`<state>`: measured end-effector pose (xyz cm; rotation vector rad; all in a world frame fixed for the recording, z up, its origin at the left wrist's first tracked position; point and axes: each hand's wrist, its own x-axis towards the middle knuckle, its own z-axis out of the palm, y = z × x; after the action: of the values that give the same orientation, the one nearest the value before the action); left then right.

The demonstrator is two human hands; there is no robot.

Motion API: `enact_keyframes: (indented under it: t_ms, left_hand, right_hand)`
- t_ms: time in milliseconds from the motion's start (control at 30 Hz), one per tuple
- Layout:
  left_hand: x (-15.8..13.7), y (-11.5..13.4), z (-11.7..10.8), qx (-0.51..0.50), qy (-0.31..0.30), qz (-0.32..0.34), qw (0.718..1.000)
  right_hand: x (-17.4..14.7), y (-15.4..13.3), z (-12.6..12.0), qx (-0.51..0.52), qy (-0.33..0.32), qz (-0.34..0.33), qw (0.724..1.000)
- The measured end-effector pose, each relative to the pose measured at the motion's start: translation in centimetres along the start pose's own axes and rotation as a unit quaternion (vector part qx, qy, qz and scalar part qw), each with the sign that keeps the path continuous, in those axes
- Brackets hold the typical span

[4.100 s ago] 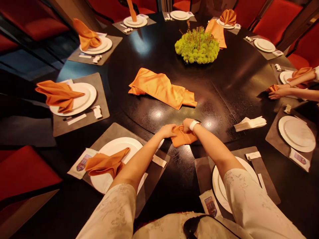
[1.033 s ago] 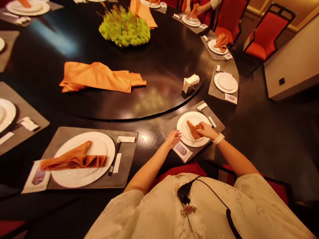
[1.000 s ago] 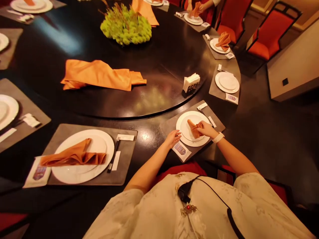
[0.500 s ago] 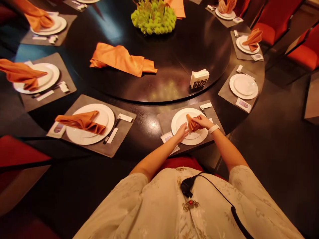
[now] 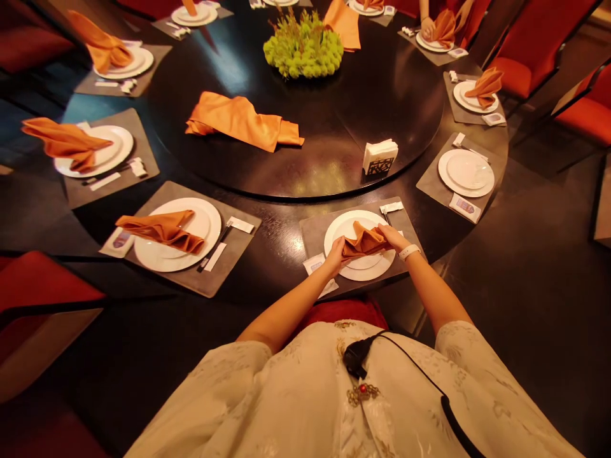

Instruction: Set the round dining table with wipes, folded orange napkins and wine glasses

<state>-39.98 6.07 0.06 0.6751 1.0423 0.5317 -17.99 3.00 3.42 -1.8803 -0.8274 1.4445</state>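
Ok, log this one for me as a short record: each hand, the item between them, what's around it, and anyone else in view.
Left hand: the left hand grips one end of a pleated orange napkin
Right hand: the right hand, with a white wristband, grips its other end
Napkin position: over stacked white plates; contact with them unclear
Under the plates: grey placemat
On the turntable: draped orange cloth, green centrepiece, tissue holder
Other person: a hand beside a folded napkin, far right
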Motion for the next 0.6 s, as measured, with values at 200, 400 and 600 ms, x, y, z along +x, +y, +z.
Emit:
enact_keyframes:
  t_ms: [200, 400, 600]
  left_hand:
    - [1.3, -1.9, -3.0, 0.143, 0.112, 0.121, 0.976]
    - [2.2, -2.3, -5.1, 0.184, 0.161, 0.121, 0.962]
    - [2.2, -1.7, -5.3, 0.202, 0.164, 0.114, 0.959]
  right_hand:
    - [0.4, 0.9, -0.3, 0.011, 0.029, 0.007, 0.999]
    - [1.0, 2.0, -0.3, 0.005, 0.088, -0.025, 0.996]
    - [0.5, 2.6, -0.1, -0.007, 0.118, -0.053, 0.992]
